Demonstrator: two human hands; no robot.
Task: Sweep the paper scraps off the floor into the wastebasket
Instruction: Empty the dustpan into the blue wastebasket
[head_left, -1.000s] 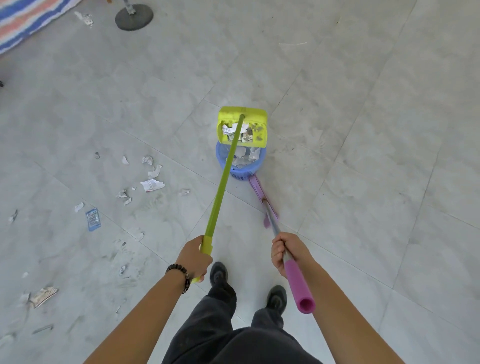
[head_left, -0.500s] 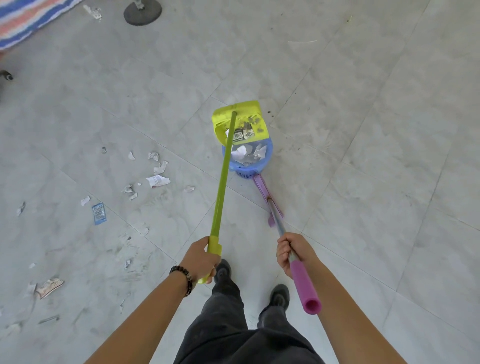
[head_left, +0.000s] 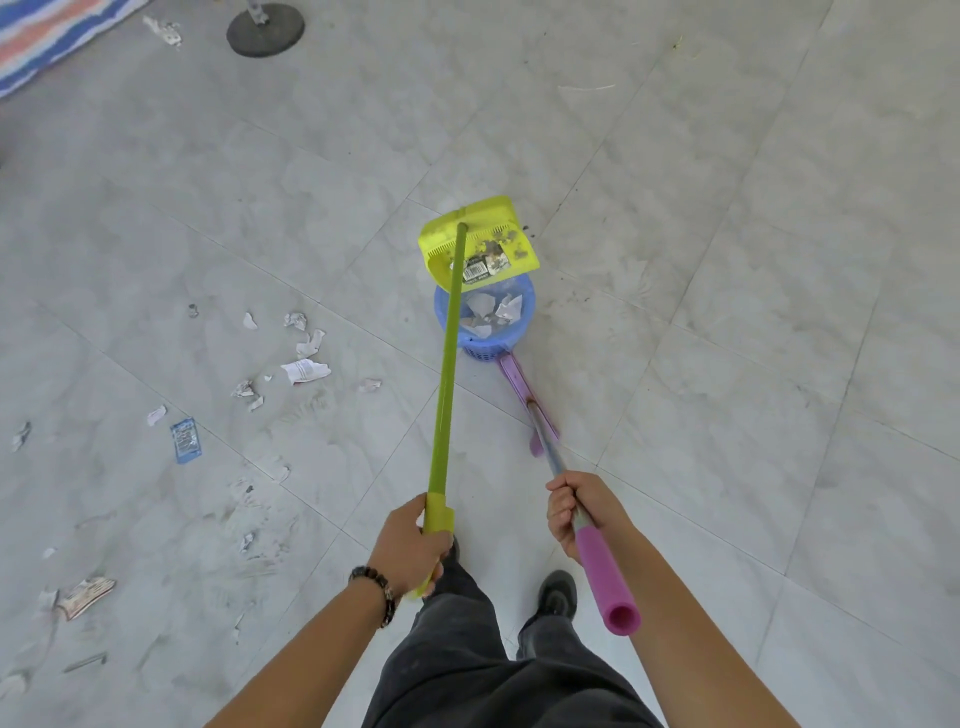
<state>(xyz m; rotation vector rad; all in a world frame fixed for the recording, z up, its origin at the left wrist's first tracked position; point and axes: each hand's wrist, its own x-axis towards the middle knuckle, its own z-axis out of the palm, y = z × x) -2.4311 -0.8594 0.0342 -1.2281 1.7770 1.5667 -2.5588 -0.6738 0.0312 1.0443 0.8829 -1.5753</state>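
My left hand (head_left: 413, 545) grips the long green handle of a yellow-green dustpan (head_left: 480, 241). The pan is tilted over the blue wastebasket (head_left: 511, 340) and a few scraps and a barcode label still cling inside it. White paper pieces lie in the basket. My right hand (head_left: 576, 512) holds the broom (head_left: 524, 395) by its metal shaft above the pink foam grip. The purple broom head rests on the floor just in front of the basket. Several paper scraps (head_left: 305, 370) lie scattered on the grey tiles to the left.
A blue packet (head_left: 185, 440) and a crumpled wrapper (head_left: 85, 596) lie on the floor at the left. A round dark stand base (head_left: 265, 30) and a striped tarp (head_left: 47, 36) sit at the top left. My shoes (head_left: 557, 594) are at the bottom centre.
The dustpan has tipped further over the basket and most of its paper has dropped in. The view has shifted slightly; both hands keep their grips.
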